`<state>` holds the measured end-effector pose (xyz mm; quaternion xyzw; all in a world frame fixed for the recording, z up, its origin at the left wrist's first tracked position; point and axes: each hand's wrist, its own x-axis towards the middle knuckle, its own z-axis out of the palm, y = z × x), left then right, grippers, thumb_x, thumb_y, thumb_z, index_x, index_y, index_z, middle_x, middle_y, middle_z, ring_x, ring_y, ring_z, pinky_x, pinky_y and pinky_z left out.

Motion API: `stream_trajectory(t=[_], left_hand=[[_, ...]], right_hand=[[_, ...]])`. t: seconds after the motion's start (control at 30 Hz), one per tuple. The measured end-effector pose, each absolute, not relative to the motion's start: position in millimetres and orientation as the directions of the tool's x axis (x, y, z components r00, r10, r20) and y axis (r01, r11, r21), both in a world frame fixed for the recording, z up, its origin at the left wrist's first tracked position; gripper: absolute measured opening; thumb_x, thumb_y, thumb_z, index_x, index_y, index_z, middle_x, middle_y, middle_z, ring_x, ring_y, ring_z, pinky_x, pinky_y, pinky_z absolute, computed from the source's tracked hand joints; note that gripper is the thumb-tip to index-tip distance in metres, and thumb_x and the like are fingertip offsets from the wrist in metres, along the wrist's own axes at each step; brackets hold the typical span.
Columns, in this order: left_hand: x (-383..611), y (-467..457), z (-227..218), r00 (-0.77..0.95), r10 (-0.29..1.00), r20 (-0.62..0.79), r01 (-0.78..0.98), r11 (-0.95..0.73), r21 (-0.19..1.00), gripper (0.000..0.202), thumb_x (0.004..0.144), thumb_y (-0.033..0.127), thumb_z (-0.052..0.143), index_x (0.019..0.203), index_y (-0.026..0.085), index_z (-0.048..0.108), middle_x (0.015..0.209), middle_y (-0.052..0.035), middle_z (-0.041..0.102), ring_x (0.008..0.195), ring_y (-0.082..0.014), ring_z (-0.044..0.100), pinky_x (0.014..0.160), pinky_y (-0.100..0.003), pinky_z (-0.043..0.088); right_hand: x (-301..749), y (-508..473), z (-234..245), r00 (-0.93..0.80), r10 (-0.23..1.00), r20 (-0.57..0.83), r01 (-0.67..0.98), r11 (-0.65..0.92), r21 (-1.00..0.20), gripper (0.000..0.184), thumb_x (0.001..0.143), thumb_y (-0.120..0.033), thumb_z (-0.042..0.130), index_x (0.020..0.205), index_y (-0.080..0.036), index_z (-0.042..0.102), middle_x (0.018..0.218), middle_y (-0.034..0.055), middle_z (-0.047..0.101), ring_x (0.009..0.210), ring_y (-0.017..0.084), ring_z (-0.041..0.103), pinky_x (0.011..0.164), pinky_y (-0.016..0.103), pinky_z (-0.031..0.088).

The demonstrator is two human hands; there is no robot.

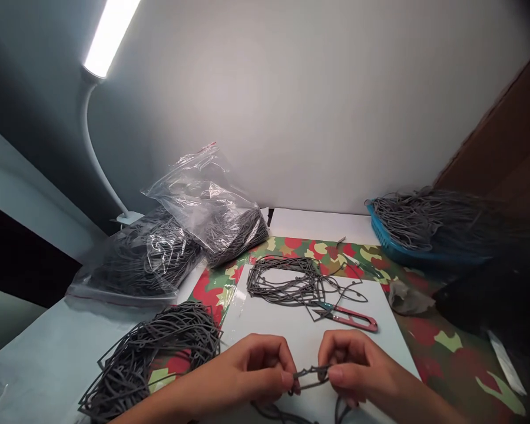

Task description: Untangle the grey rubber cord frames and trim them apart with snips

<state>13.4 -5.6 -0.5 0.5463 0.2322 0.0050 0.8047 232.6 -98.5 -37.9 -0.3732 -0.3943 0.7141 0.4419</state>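
I have the dark cord (pixel 310 371) running crosswise between the fingertips, over the white board (pixel 265 318) — left hand (pixel 265 366) pinching one side, right hand (pixel 355 366) the other, neither nearer. The snips (pixel 347 321) lie beyond — closer to the right hand.

Gooseneck lamp (pixel 111 38) glowed at left | pale wall (pixel 291 106) rose behind white surface (pixel 318 225) | brown panel (pixel 506 132) slanted at right
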Motion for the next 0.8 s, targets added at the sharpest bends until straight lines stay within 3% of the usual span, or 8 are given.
stream_trajectory(t=[0.13,0.4,0.6,0.8], left_hand=[[12.4,-5.9,3.1,0.879,0.290,-0.377,0.228,0.440,0.869,0.029,0.080,0.039,0.071,0.076,0.016,0.055,0.058,0.0066,0.043,0.054,-0.0083,0.032,0.052,-0.023,0.022],[11.9,-1.5,-7.5,0.849,0.382,-0.366,0.136,0.512,0.848,0.014,0.072,0.028,0.060,0.069,0.015,0.057,0.060,0.0018,0.051,0.044,-0.0063,0.030,0.043,-0.022,0.018],[11.7,0.9,-3.9,0.812,0.462,-0.355,0.047,0.556,0.830,0.015,0.069,0.029,0.054,0.062,0.018,0.046,0.050,0.0099,0.025,0.045,-0.0067,0.013,0.045,-0.021,0.012],[10.9,5.5,-2.8,0.797,0.513,-0.319,0.026,0.499,0.866,0.029,0.070,0.038,0.043,0.055,0.022,0.025,0.052,0.0089,0.016,0.045,-0.0087,0.009,0.044,-0.024,0.011]], right_hand=[[232.0,-101.2,-34.9,-0.330,0.925,-0.189,-0.362,-0.309,-0.880,0.036,0.074,-0.042,0.081,0.083,-0.010,0.066,0.051,-0.0035,0.054,0.042,0.004,0.041,0.041,0.015,0.029],[233.1,-107.0,-39.1,-0.393,0.894,-0.214,-0.407,-0.378,-0.832,0.031,0.078,-0.031,0.081,0.095,-0.009,0.068,0.068,0.0066,0.071,0.049,0.006,0.054,0.049,0.015,0.040],[233.2,-104.8,-39.0,-0.418,0.882,-0.219,-0.427,-0.404,-0.809,0.030,0.078,-0.029,0.082,0.092,-0.008,0.066,0.068,0.0070,0.072,0.048,0.006,0.058,0.049,0.015,0.045],[231.4,-106.4,-37.5,-0.443,0.861,-0.249,-0.442,-0.452,-0.775,0.033,0.072,-0.031,0.085,0.082,-0.010,0.061,0.064,0.0062,0.071,0.046,0.010,0.065,0.045,0.016,0.049]])
